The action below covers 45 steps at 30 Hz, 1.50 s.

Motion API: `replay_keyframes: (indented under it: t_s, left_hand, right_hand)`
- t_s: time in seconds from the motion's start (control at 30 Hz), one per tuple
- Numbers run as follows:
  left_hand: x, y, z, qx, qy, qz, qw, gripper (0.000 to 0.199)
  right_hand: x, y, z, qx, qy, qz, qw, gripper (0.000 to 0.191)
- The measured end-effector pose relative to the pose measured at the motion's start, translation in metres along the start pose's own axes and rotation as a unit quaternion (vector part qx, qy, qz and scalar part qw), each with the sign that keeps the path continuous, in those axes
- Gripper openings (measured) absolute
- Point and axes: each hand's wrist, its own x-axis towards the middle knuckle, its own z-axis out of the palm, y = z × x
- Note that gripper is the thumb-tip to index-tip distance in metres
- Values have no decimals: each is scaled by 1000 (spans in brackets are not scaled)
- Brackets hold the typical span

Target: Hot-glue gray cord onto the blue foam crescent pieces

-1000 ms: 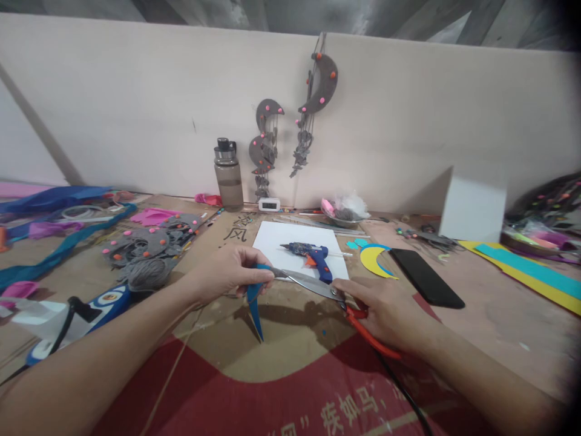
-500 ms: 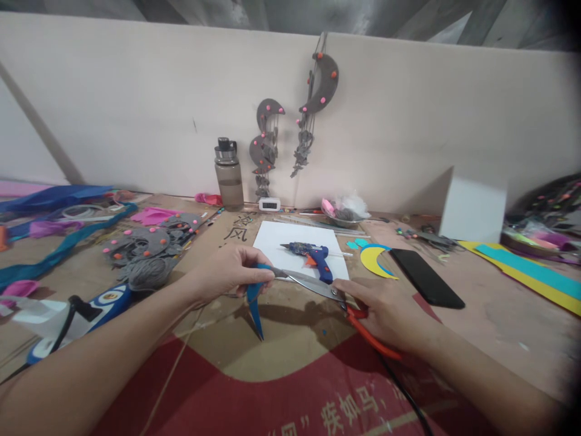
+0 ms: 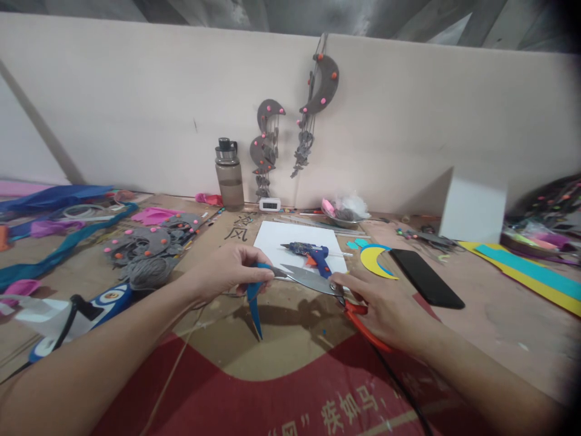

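My left hand (image 3: 242,266) pinches a blue crescent-shaped piece (image 3: 255,312), seemingly felt. One pointed end hangs down, and a dark greyish end reaches right towards the scissors. Red-handled scissors (image 3: 313,280) are in my right hand (image 3: 376,300), with the blades a little apart at that greyish end. Whether the blades touch it is hard to make out. Behind them a blue glue gun (image 3: 308,251) rests on a white sheet (image 3: 267,236). To the right lies a yellow crescent (image 3: 376,263) with a blue edge behind it.
A black phone (image 3: 426,278) lies right of the yellow crescent. Grey crescents with pink and orange dots (image 3: 145,239) and a ball of grey yarn (image 3: 149,272) sit at left. A water bottle (image 3: 230,181) and small digital clock (image 3: 270,204) stand by the wall, where crescent hangings (image 3: 329,85) hang.
The scissor blades have parted slightly, and my right hand has shifted a little. My left hand stays nearly still with the blue crescent.
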Motion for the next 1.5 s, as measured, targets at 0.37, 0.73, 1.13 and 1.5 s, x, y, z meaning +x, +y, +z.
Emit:
replay_keyframes:
  t_s: [0.37, 0.73, 1.13, 1.5]
  left_hand:
    - [-2, 2, -4, 17, -10, -12, 1000, 25]
    - [-1, 1, -6, 36, -23, -14, 999, 25]
    - [-1, -1, -6, 37, -26, -8, 999, 25]
    - [-3, 3, -7, 43, -32, -7, 999, 25]
  right_hand:
    - [-3, 10, 2, -43, -16, 10, 999, 37]
    - [-4, 10, 4, -33, -9, -19, 999, 36]
    - [-3, 6, 1, -1, -42, -11, 999, 36]
    - [0, 2, -2, -4, -50, 11, 999, 36]
